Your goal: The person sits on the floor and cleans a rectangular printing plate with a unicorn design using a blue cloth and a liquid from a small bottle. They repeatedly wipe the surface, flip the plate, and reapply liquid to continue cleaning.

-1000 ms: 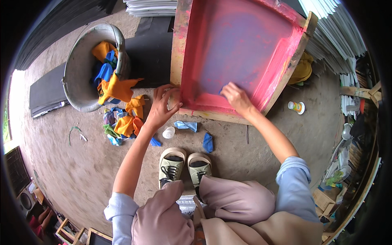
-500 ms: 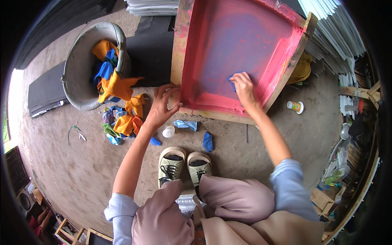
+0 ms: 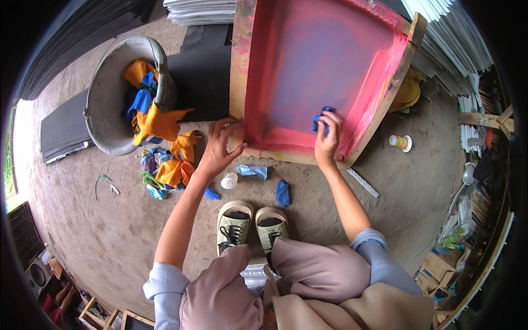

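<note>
A wooden-framed printing screen (image 3: 308,60), its mesh stained pink and greyish blue, leans in front of me. My right hand (image 3: 328,136) grips a dark blue rag (image 3: 322,116) over the mesh's lower right part. With fingers spread, my left hand (image 3: 221,147) rests at the frame's lower left corner. Close below that hand are a small white plastic cup (image 3: 229,180), a light blue cloth scrap (image 3: 252,171) and a darker blue rag (image 3: 282,193).
A grey bucket (image 3: 104,124) on its side spills orange and blue rags, and a rag heap (image 3: 170,168) lies beside it. Stacked white sheets (image 3: 454,49) stand at right. A yellow-and-white cup (image 3: 400,143) and a pale strip (image 3: 363,183) lie right of the screen. Far lower left, another person (image 3: 60,302) is partly visible.
My right hand has pulled the blue rag down slightly along the mesh, and its wrist has turned. My left hand stays at the frame's corner. The pale strip has come into sight.
</note>
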Tool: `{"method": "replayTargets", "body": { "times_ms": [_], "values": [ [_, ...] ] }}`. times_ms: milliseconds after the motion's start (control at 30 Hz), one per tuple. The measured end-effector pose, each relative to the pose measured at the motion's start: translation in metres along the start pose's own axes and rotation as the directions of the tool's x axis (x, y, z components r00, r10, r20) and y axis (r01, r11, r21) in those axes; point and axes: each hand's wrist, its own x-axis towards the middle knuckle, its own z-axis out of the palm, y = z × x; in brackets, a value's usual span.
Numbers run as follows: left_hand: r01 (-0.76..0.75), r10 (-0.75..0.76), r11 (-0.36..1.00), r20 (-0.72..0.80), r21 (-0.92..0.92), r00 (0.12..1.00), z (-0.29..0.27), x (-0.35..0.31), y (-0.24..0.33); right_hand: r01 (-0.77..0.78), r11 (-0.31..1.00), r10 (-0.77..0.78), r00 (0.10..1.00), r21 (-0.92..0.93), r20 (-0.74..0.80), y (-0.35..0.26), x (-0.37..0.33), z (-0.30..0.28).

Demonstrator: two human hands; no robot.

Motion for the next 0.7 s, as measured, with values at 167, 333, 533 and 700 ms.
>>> {"method": "replayTargets", "body": {
  "times_ms": [167, 333, 533, 700],
  "values": [
    [0.020, -0.020, 1.000, -0.004, -0.004, 1.000, 0.002, 0.002, 0.003, 0.263, 0.965, -0.259, 0.928, 0.024, 0.269, -0.014, 0.001, 0.024],
    [0.035, -0.035, 0.999, 0.007, 0.034, 0.999, 0.002, 0.003, 0.003, 0.443, 0.880, -0.199, 0.672, -0.172, 0.714, -0.002, -0.010, 0.026],
    [0.037, -0.038, 0.999, 0.005, 0.039, 0.999, 0.001, 0.001, 0.005, 0.458, 0.808, -0.033, 0.663, -0.371, 0.748, 0.026, -0.010, -0.014],
    [0.020, -0.020, 0.999, -0.008, 0.030, 1.000, 0.004, -0.002, 0.000, 0.205, 0.830, 0.020, 0.919, -0.519, 0.395, 0.053, 0.029, -0.023]
  ]
}}
